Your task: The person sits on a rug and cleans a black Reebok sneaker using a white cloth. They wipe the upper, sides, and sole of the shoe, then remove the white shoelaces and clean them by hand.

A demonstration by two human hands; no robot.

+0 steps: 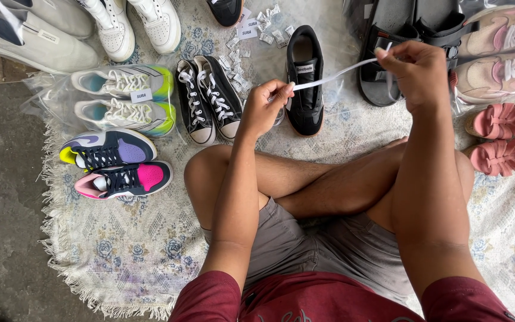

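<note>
**Lace held taut above a black shoe**

Left hand [267, 106] and right hand [412, 70] — each pinched shut on one end of a white shoelace [335, 76] — stretch it over the black sneaker [304, 80] on the patterned rug [144, 244].

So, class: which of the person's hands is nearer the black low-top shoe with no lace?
Left. The left hand pinches the white lace right beside the black shoe; the right hand holds the lace's other end farther off, over the black sandals.
</note>
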